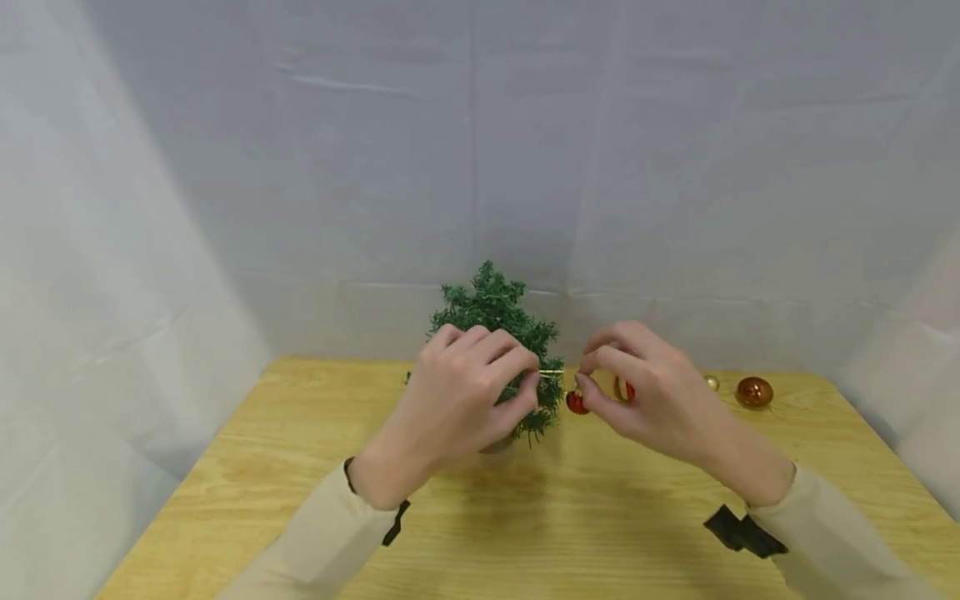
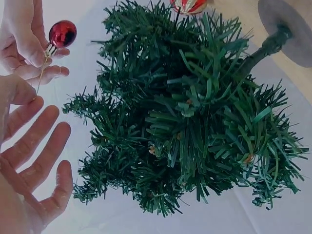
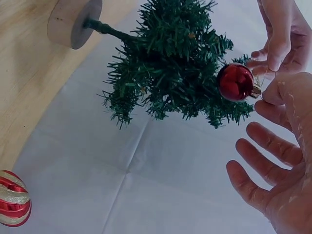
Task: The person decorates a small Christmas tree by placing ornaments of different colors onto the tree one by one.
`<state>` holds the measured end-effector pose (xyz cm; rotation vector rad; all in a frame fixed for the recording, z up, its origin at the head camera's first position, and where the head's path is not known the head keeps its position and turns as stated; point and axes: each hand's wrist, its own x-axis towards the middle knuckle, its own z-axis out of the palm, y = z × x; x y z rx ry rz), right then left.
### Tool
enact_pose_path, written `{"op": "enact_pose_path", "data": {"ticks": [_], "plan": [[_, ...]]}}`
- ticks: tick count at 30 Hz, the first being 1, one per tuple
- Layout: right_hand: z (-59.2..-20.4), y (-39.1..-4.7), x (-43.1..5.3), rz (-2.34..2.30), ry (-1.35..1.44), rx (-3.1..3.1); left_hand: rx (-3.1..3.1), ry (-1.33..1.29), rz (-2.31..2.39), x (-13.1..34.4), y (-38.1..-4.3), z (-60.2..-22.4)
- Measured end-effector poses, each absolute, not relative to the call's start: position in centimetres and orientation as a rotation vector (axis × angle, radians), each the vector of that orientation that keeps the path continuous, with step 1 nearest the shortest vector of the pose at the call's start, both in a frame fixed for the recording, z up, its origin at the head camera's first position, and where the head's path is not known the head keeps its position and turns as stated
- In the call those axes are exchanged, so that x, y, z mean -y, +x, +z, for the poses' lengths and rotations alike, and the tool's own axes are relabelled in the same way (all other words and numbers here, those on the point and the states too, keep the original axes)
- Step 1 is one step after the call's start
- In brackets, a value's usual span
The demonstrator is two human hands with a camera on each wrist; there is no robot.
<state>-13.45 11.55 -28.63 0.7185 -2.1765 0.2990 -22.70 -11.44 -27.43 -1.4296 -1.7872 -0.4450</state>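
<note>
A small shiny red bauble (image 1: 576, 402) with a gold cap hangs between the two hands on a thin gold string (image 1: 551, 372). My left hand (image 1: 465, 387) pinches one end of the string between thumb and index finger. Close to the bauble's cap, thumb and index finger of my right hand (image 1: 660, 392) pinch the string; in the right wrist view the other fingers of the right hand (image 3: 273, 161) are spread. Just behind the hands stands a small green artificial Christmas tree (image 2: 161, 112), partly covered by the left hand in the head view.
The tree stands on a round wooden base (image 3: 87, 24) on the wooden table (image 1: 570, 542). A red-and-gold striped bauble (image 3: 13, 199) lies to its right. Farther right are a small gold bauble (image 1: 712, 382) and a copper-coloured one (image 1: 754, 392). White sheeting (image 1: 375, 183) hangs behind.
</note>
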Motion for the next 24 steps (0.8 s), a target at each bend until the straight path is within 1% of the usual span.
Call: {"op": "enact_pose_path", "data": {"ticks": [12, 24], "plan": [[-27.4, -15.3, -11.4, 0.313, 0.626, 2.182, 1.729, -1.325, -0.404, 10.6, -24.1, -26.3], [-27.4, -16.8, -11.2, 0.43, 0.474, 2.22, 1.858, -1.244, -0.471, 10.1, -25.2, -26.7]]}}
